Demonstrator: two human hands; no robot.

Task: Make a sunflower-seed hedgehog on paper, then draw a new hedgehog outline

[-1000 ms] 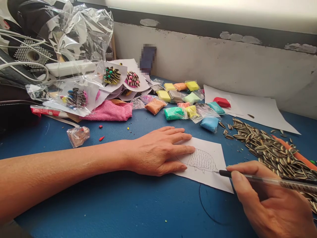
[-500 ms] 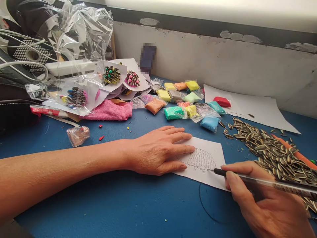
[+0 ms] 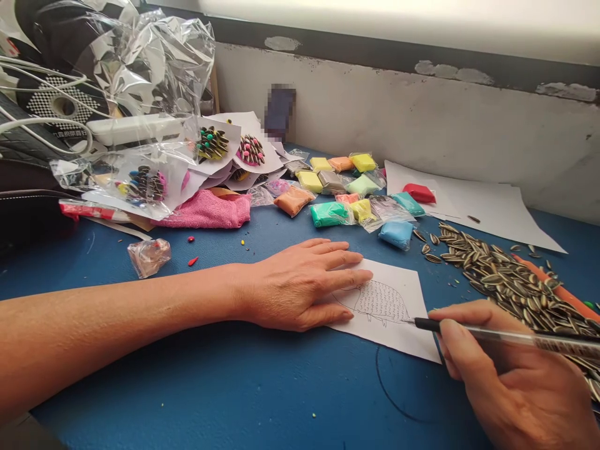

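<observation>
My left hand [image 3: 300, 284] lies flat with fingers stretched across the left part of a white sheet of paper [image 3: 403, 340]. On the paper is a line drawing [image 3: 382, 301] of an animal with a rounded body, small marks all over it and short feet; its left end is partly under my fingers. My right hand [image 3: 510, 369] grips a black-tipped clear pen [image 3: 473, 333] between thumb and fingers. The pen's point is at the lower right end of the drawn body.
Beyond my left hand lie packets of coloured clay [image 3: 332, 214]. Striped sunflower seeds [image 3: 510, 281] spread at right around an orange stick-like tool [image 3: 557, 289]. White sheets [image 3: 497, 206] rest by the wall. Seed-and-clay pieces [image 3: 210, 142], a pink cloth [image 3: 206, 209] and clear plastic [image 3: 154, 69] crowd the left.
My right hand has shifted slightly right and up with the pen, so its point sits farther right on the drawing. My left hand stays almost still on the paper.
</observation>
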